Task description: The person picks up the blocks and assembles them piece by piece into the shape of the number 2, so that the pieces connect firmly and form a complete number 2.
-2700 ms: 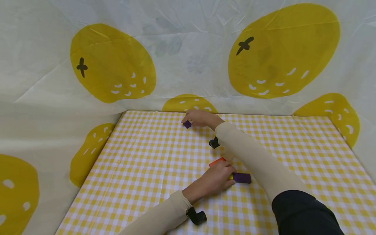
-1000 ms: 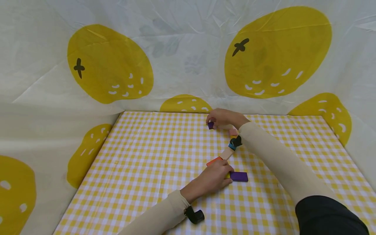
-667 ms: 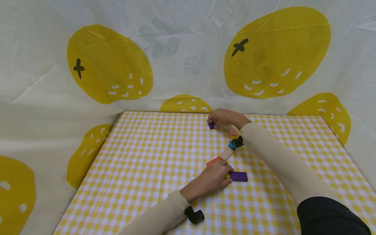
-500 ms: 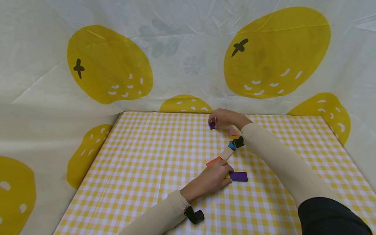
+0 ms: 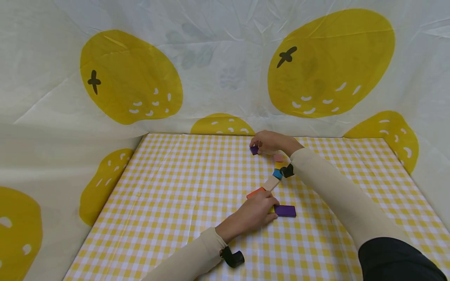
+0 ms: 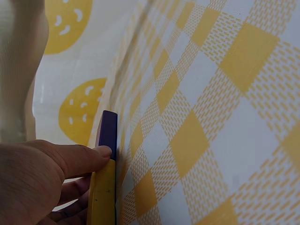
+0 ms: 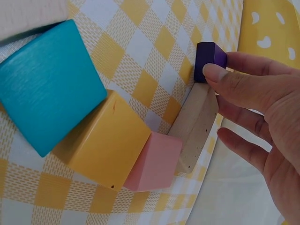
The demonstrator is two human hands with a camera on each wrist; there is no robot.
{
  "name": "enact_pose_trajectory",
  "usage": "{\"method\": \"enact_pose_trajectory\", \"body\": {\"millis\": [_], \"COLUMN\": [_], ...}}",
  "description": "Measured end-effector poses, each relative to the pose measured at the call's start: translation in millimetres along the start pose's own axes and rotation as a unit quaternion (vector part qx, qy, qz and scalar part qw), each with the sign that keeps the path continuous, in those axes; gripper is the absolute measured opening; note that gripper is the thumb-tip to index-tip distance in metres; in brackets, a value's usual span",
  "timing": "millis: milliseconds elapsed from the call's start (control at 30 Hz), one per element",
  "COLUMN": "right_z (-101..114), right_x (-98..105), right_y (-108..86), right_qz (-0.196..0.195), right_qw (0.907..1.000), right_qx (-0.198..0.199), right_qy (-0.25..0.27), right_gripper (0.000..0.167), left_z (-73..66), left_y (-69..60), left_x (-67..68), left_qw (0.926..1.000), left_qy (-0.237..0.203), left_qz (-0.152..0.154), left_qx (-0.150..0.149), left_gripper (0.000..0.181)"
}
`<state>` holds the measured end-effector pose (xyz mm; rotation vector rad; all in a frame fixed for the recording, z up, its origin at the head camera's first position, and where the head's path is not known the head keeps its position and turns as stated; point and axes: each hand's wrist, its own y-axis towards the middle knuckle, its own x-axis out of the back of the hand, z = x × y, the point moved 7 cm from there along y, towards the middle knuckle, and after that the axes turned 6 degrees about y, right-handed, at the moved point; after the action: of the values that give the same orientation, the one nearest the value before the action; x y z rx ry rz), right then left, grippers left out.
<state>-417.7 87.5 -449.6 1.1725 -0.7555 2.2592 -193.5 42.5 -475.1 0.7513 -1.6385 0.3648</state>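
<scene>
Colored wooden blocks form a winding row on the checked cloth. At its far end my right hand (image 5: 268, 141) pinches a small purple block (image 7: 204, 63) between thumb and fingers; it touches the end of a long plain wood block (image 7: 197, 122). A pink block (image 7: 157, 161), a yellow block (image 7: 110, 140) and a teal block (image 7: 51, 86) follow, then a beige block (image 5: 271, 183) and an orange block (image 5: 255, 192). My left hand (image 5: 254, 212) grips another yellow block (image 6: 102, 197), its thumb at the joint with a flat purple block (image 5: 285, 211). The left hand partly hides the near blocks.
The yellow-and-white checked cloth (image 5: 168, 187) covers the table. A pale curtain (image 5: 225, 78) with large yellow fruit prints stands along the back edge and left side. A black wrist camera mount (image 5: 233, 257) sits on the left wrist, another (image 5: 287, 170) on the right.
My right hand has moved right along the back edge with the small purple block, slowing to a slight shift lately. More of the row shows from under the right arm. The left hand stays put.
</scene>
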Motion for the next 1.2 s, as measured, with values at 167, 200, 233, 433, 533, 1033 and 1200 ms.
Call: {"method": "enact_pose_trajectory", "body": {"millis": [167, 200, 233, 433, 533, 1033, 1200], "right_z": [2.1, 2.3, 2.3, -0.1, -3.1, 0.1, 1.7], "right_x": [0.0, 0.1, 0.0, 0.9, 0.7, -0.6, -0.6], "right_y": [-1.6, -2.0, -2.3, -3.4, -2.6, 0.0, 1.8], "right_qz": [-0.003, -0.004, -0.005, -0.011, -0.012, -0.019, -0.015], "right_qw": [0.9999, 0.9999, 0.9998, 0.9993, 0.9994, 0.9992, 0.9987], "right_qx": [0.011, 0.013, 0.014, 0.026, 0.019, 0.029, 0.039], "right_qy": [-0.005, -0.007, -0.009, -0.026, -0.025, -0.021, -0.029], "right_gripper": [0.037, 0.036, 0.036, 0.035, 0.036, 0.036, 0.036], "left_z": [0.4, 0.3, 0.1, -0.1, 0.1, -0.1, -0.2], "left_y": [0.2, 0.1, 0.1, 0.0, -0.1, -1.3, -1.0], "left_x": [-0.6, -0.3, 0.0, 0.4, 0.3, 0.2, 0.1], "left_qw": [1.0000, 1.0000, 1.0000, 1.0000, 1.0000, 1.0000, 1.0000], "left_qy": [-0.004, -0.004, -0.003, 0.001, 0.001, 0.000, -0.008], "left_qz": [0.004, 0.003, 0.002, -0.007, -0.006, 0.000, -0.001], "left_qx": [0.001, 0.001, 0.000, -0.007, -0.007, -0.004, -0.002], "left_gripper": [0.023, 0.023, 0.023, 0.023, 0.024, 0.024, 0.023]}}
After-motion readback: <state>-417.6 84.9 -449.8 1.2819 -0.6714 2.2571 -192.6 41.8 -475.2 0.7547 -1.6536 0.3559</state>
